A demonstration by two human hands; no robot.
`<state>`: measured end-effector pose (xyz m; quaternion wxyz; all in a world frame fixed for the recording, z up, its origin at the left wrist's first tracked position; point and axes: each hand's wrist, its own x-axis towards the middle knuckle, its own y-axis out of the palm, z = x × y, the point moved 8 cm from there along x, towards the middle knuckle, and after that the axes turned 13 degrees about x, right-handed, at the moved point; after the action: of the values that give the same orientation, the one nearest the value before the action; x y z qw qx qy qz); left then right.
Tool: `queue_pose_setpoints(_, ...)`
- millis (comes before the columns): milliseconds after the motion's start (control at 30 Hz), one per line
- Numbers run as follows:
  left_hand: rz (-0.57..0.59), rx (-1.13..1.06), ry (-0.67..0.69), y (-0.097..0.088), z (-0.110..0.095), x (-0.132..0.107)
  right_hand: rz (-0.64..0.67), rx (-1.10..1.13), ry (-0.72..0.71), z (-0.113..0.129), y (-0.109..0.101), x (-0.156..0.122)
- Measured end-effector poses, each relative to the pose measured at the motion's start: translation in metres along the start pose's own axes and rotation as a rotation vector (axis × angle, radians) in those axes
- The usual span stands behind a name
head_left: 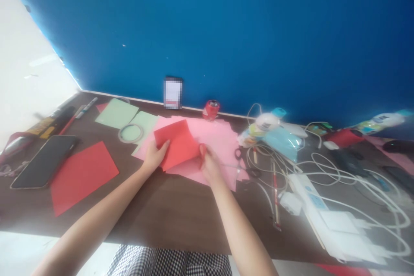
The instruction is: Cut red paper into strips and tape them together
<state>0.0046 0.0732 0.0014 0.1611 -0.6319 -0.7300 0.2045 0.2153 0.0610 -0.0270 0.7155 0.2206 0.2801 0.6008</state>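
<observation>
While the left hand (155, 154) and right hand (209, 164) pinch its sides, red paper (177, 143) sits between these hands.

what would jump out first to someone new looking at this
Probably the bright red sheet in the middle, held between the person's left grip and right grip over a spread of pink sheets. Next might come the big blue wall behind the table, then the tangle of white cables around the power strip on the right.
</observation>
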Motion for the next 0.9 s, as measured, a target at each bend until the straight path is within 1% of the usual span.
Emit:
queue_pose_setpoints(100,-0.003,0.006,0.019,0.000,0.000,0.001,-0.014,0.086,0.073,-0.003,0.004,-0.002)
queue_pose_setpoints(233,-0.035,0.013,0.028,-0.001,0.002,0.003,-0.125,0.240,0.122,-0.005,0.003,-0.005)
queue_pose_setpoints(300,-0.045,0.017,0.032,-0.001,0.004,0.004,-0.144,0.270,0.129,-0.004,0.004,-0.006)
queue_pose_setpoints(433,-0.071,0.036,0.058,-0.003,0.003,0.006,-0.108,0.270,0.116,-0.003,0.007,-0.005)
queue_pose_setpoints(600,-0.098,0.052,0.064,-0.006,0.004,0.006,-0.134,0.251,0.083,0.000,0.000,-0.003)
queue_pose_setpoints(767,-0.107,0.034,0.074,-0.008,0.003,0.006,-0.074,0.240,0.042,0.007,0.002,-0.001)
queue_pose_setpoints(900,-0.110,0.034,0.072,-0.009,0.002,0.006,-0.054,0.220,0.014,0.009,0.004,0.000)
